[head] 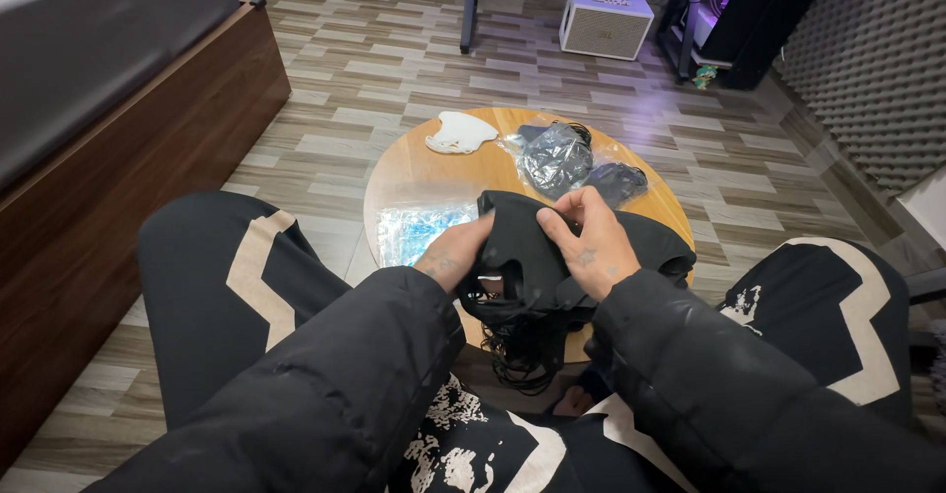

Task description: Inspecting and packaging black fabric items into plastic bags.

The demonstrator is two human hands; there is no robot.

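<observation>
Black fabric piece (522, 247) sits bunched between our two hands, held up over the near edge of the round wooden table (414, 173), with thin black cords (517, 355) dangling from it down between our knees. Our left hand (455, 254) is closed on its left side, fingers tucked under the cloth; our right hand (588, 240) pinches the top fold between thumb and bent fingers. We judge it soft, light and limp, so it will sag wherever it is not held; the folded upper edge looks the surest place to grip, while the loose cords could snag. On the table lie a clear plastic bag with pale blue contents (414, 232) at the near left edge, a white flat piece (459, 132) at the far edge, and crinkled bags of dark items (557, 156) toward the far right. A small white speaker box (605, 22) stands on the floor beyond. We cannot tell the fabric's full shape, since our hands and sleeves cover much of it
</observation>
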